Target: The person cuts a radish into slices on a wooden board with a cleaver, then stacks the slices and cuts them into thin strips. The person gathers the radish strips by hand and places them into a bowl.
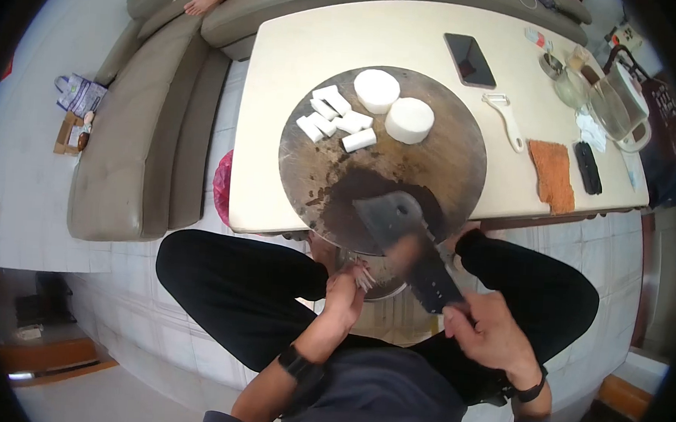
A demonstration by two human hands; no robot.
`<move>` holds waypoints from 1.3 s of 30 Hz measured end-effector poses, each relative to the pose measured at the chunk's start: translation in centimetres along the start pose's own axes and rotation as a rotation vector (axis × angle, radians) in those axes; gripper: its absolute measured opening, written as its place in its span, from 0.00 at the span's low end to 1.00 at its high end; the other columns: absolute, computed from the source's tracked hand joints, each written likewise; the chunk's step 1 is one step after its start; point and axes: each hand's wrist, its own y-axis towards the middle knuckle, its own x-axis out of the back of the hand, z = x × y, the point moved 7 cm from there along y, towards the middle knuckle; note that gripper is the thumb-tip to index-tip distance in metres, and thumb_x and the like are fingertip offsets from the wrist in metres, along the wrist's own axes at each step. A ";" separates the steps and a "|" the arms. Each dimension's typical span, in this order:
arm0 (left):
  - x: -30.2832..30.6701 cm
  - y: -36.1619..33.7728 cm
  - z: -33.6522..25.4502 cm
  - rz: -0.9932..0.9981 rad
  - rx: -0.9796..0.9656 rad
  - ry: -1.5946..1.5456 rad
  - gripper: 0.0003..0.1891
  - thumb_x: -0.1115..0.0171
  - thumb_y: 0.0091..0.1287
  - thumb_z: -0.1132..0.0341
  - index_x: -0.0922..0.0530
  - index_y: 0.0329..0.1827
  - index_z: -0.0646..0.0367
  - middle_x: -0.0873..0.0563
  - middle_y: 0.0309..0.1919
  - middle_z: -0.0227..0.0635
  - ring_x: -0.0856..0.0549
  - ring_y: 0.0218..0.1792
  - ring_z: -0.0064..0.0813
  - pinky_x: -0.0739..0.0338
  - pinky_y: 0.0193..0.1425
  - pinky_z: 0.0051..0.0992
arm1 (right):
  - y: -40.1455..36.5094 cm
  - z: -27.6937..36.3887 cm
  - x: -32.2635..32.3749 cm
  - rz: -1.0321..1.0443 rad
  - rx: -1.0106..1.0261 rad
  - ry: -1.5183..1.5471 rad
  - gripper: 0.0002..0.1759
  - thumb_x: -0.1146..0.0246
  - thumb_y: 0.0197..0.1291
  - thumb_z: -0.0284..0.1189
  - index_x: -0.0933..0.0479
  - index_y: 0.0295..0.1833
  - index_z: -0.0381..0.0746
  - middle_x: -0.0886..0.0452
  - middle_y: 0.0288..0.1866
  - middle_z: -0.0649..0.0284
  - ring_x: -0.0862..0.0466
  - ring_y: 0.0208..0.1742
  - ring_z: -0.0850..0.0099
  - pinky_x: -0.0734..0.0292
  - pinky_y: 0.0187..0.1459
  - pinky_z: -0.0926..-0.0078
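Note:
My right hand (493, 333) is wrapped round the dark handle of a cleaver (420, 258). Its broad blade, blurred in part, points away from me over the near edge of a round wooden chopping board (454, 152). Thin white radish strips (363, 276) stick out of my closed left hand (342, 298), low between my knees. Just beside that hand is a metal bowl (390, 290), partly hidden by the cleaver. On the board's far half stand two thick white radish rounds (377, 91), with several cut white radish pieces (359, 139) lying to their left.
The board overhangs the near edge of a cream table (286, 53). To its right lie a phone (469, 60), a peeler (504, 121), an orange cloth (551, 176) and a black case (587, 167). A glass pitcher (611, 108) stands farther right. A sofa (142, 122) flanks the table; another person's foot (204, 3) rests there.

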 end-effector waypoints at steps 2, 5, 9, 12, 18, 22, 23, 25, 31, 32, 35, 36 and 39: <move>3.9 4.4 2.3 -0.322 0.049 0.144 0.08 0.41 0.67 0.71 0.20 0.48 0.57 0.17 0.42 0.33 0.18 0.44 0.26 0.24 0.43 0.26 | 0.5 0.4 1.4 -0.033 0.000 0.033 0.05 0.42 0.63 0.23 0.28 0.36 0.31 0.24 0.19 0.55 0.22 0.19 0.63 0.29 0.24 0.68; 6.6 8.7 4.6 -0.440 0.111 0.217 0.06 0.39 0.66 0.67 0.19 0.44 0.54 0.17 0.43 0.32 0.19 0.43 0.22 0.28 0.39 0.25 | 1.2 0.3 2.9 -0.064 -0.020 0.103 0.05 0.43 0.64 0.22 0.28 0.36 0.30 0.23 0.19 0.57 0.22 0.19 0.68 0.30 0.25 0.72; 12.6 14.7 5.5 -0.093 0.040 0.462 0.06 0.39 0.65 0.68 0.21 0.43 0.55 0.16 0.41 0.32 0.16 0.40 0.27 0.26 0.35 0.27 | 1.0 0.4 4.1 -0.145 0.018 0.200 0.06 0.43 0.64 0.22 0.28 0.36 0.29 0.24 0.18 0.59 0.24 0.18 0.71 0.31 0.24 0.75; 9.9 9.8 2.1 -0.551 -0.123 0.326 0.08 0.40 0.65 0.71 0.23 0.45 0.54 0.16 0.36 0.34 0.14 0.35 0.32 0.26 0.29 0.29 | 1.2 0.9 4.1 -0.159 0.049 0.257 0.06 0.43 0.64 0.22 0.27 0.36 0.29 0.24 0.18 0.59 0.25 0.18 0.71 0.32 0.23 0.76; 9.7 10.3 1.5 -0.469 -0.299 0.321 0.03 0.42 0.66 0.71 0.25 0.40 0.54 0.17 0.31 0.37 0.15 0.27 0.37 0.27 0.23 0.32 | 2.2 1.1 4.0 -0.138 0.104 0.300 0.07 0.43 0.65 0.25 0.26 0.38 0.29 0.24 0.18 0.60 0.25 0.18 0.72 0.32 0.24 0.75; 10.7 12.3 1.0 -0.303 -0.041 0.640 0.07 0.40 0.67 0.63 0.23 0.33 0.55 0.16 0.28 0.34 0.17 0.23 0.32 0.24 0.23 0.34 | 2.6 1.1 4.0 -0.148 0.127 0.307 0.08 0.43 0.64 0.25 0.25 0.41 0.29 0.23 0.19 0.60 0.23 0.20 0.74 0.31 0.24 0.75; 10.7 12.8 1.7 -0.139 0.193 0.922 0.13 0.43 0.70 0.55 0.24 0.39 0.56 0.16 0.34 0.35 0.16 0.29 0.36 0.22 0.29 0.37 | 2.6 1.0 4.1 -0.153 0.120 0.314 0.08 0.43 0.64 0.25 0.25 0.41 0.29 0.23 0.19 0.60 0.23 0.20 0.74 0.31 0.24 0.75; 6.2 8.6 0.3 -0.057 0.381 0.682 0.13 0.44 0.70 0.55 0.23 0.41 0.57 0.16 0.36 0.36 0.16 0.34 0.35 0.21 0.35 0.37 | 2.5 0.8 4.4 -0.176 0.112 0.353 0.08 0.42 0.64 0.24 0.25 0.42 0.29 0.22 0.20 0.60 0.22 0.21 0.74 0.29 0.25 0.74; 4.2 8.1 3.8 0.042 0.520 0.507 0.14 0.44 0.71 0.55 0.22 0.45 0.57 0.15 0.39 0.37 0.15 0.40 0.35 0.21 0.42 0.36 | 0.6 0.4 6.6 -0.395 0.305 0.375 0.10 0.38 0.61 0.26 0.23 0.44 0.29 0.19 0.21 0.56 0.23 0.16 0.68 0.31 0.20 0.79; 4.8 8.7 4.2 0.040 0.503 0.569 0.14 0.44 0.71 0.56 0.22 0.45 0.57 0.15 0.39 0.37 0.15 0.40 0.35 0.21 0.42 0.36 | 0.5 -0.2 6.9 -0.435 0.275 0.375 0.10 0.38 0.61 0.26 0.23 0.44 0.29 0.19 0.21 0.56 0.23 0.16 0.68 0.31 0.20 0.79; 6.1 10.7 4.6 0.047 0.457 0.777 0.13 0.44 0.71 0.56 0.23 0.46 0.57 0.15 0.39 0.38 0.15 0.40 0.36 0.21 0.42 0.36 | 0.1 -0.6 7.8 -0.467 0.269 0.249 0.09 0.35 0.59 0.26 0.26 0.35 0.31 0.19 0.23 0.52 0.22 0.18 0.57 0.33 0.19 0.72; 6.6 11.2 4.7 0.044 0.445 0.835 0.13 0.44 0.71 0.56 0.23 0.46 0.57 0.15 0.39 0.38 0.16 0.40 0.36 0.21 0.42 0.36 | 0.0 -0.9 8.1 -0.495 0.245 0.252 0.09 0.35 0.59 0.26 0.26 0.35 0.31 0.19 0.23 0.52 0.22 0.18 0.57 0.33 0.19 0.72; 6.9 12.7 5.6 0.057 0.421 0.974 0.13 0.44 0.71 0.57 0.23 0.46 0.58 0.15 0.39 0.38 0.16 0.40 0.36 0.21 0.43 0.36 | 0.3 -1.8 8.2 -0.461 0.186 0.276 0.11 0.35 0.58 0.27 0.27 0.31 0.31 0.20 0.22 0.53 0.23 0.17 0.57 0.34 0.18 0.70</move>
